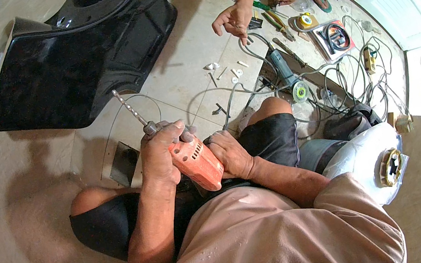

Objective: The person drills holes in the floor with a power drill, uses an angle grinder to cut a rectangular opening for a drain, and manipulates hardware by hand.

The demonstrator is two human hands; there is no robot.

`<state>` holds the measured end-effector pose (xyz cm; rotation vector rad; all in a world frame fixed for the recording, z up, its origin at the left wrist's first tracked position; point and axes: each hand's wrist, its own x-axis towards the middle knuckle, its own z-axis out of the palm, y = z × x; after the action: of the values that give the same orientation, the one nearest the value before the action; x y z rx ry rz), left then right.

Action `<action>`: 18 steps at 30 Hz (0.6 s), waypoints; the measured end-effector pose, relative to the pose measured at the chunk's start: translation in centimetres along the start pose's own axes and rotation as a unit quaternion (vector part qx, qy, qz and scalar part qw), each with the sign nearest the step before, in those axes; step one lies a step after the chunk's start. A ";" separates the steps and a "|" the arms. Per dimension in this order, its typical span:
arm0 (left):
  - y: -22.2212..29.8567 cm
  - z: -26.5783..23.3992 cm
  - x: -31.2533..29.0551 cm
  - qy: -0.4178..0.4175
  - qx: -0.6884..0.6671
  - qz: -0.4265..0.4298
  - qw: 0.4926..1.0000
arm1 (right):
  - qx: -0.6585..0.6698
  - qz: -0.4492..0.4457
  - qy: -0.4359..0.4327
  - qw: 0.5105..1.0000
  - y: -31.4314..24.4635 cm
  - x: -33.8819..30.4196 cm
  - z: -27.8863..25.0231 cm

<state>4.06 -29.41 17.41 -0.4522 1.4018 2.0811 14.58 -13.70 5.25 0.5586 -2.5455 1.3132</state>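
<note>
A red-orange power drill [198, 163] lies across my lap, held in both hands. My left hand [161, 154] wraps round its front, just behind the chuck [151, 128]. My right hand [230, 154] is closed at the drill's right side; the part it grips is hidden by the body and the hand. A long spiral drill bit [129, 107] points up and left toward a large glossy black ceramic fixture [81, 69] lying on the floor. The bit's tip appears close below the fixture's edge in the picture; I cannot tell whether they touch.
Screws [221, 73] and white plugs [237, 73] lie ahead on the tiles. An angle grinder [282, 68], pliers [280, 26] and tangled cables [348, 84] spread to the right. A co-worker's hand [236, 20] reaches in above. Beside my right arm stands a white-wrapped object [359, 161].
</note>
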 end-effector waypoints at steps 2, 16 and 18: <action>-0.1 -0.1 0.1 0.001 0.008 0.000 1.000 | -0.001 -0.003 0.001 1.000 0.0 0.0 0.0; -0.2 -0.5 0.1 -0.023 0.023 -0.004 0.999 | -0.005 -0.009 -0.001 1.000 0.2 -0.4 0.5; -0.1 -0.5 0.0 -0.011 0.010 -0.013 1.000 | -0.003 -0.004 0.000 1.000 0.2 -0.5 0.6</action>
<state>4.15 -29.81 17.17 -0.4349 1.3957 2.0422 14.95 -13.92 4.56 0.5663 -2.5441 1.3024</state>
